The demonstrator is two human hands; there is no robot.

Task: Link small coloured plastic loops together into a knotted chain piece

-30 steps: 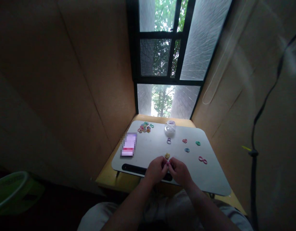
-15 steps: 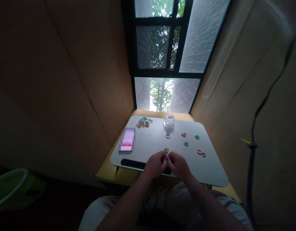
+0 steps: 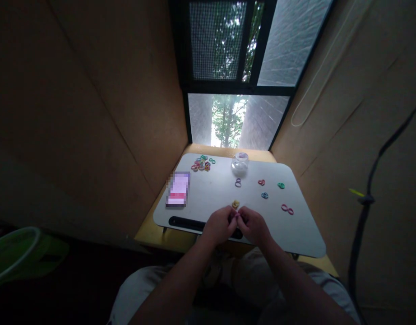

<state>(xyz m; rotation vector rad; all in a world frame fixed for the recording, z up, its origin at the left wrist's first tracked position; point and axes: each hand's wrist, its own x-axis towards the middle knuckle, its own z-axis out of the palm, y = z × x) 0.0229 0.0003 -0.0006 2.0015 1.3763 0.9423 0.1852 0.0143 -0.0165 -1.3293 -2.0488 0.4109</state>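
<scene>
1. White and round-cornered, the table [image 3: 208, 192] stands on a yellowish wooden ledge [image 3: 179, 239] below a black-framed window [image 3: 228, 121]
2. Left hand [image 3: 220, 225] sits over the table's near edge, close to its middle, thumb and fingers curled closed and pinching a small pink piece [image 3: 237, 215]
3. Right hand [image 3: 254, 225] meets it there, fingertips closed on the same pink piece; the fingers hide most of it, so I cannot tell its full shape
4. Yellow loops [image 3: 235, 204] lie in a small bunch just beyond the fingertips, on the side toward the far edge
5. Between that bunch and the far edge comes a purple loop [image 3: 238, 183], then a clear jar [image 3: 240, 167] near the far edge itself
6. Toward the right edge are red loops [image 3: 261, 182], blue loops [image 3: 264, 195], green loops [image 3: 281, 185] and a pink figure-eight band [image 3: 287, 209], all apart; the band lies nearest the near right corner
7. Mixed coloured bands [image 3: 201, 164] make a heap in the far left corner, with one green band [image 3: 212, 160] just beside it
8. Phone [image 3: 178, 188], its screen pixelated, lies along the left edge
9. Black slot [image 3: 187, 223] runs along the near edge, partly covered by the left hand
10. Beyond the table's left edge, low down, is a green basin [image 3: 52, 255]; past the right edge hangs a black cable [image 3: 356, 248]
</scene>
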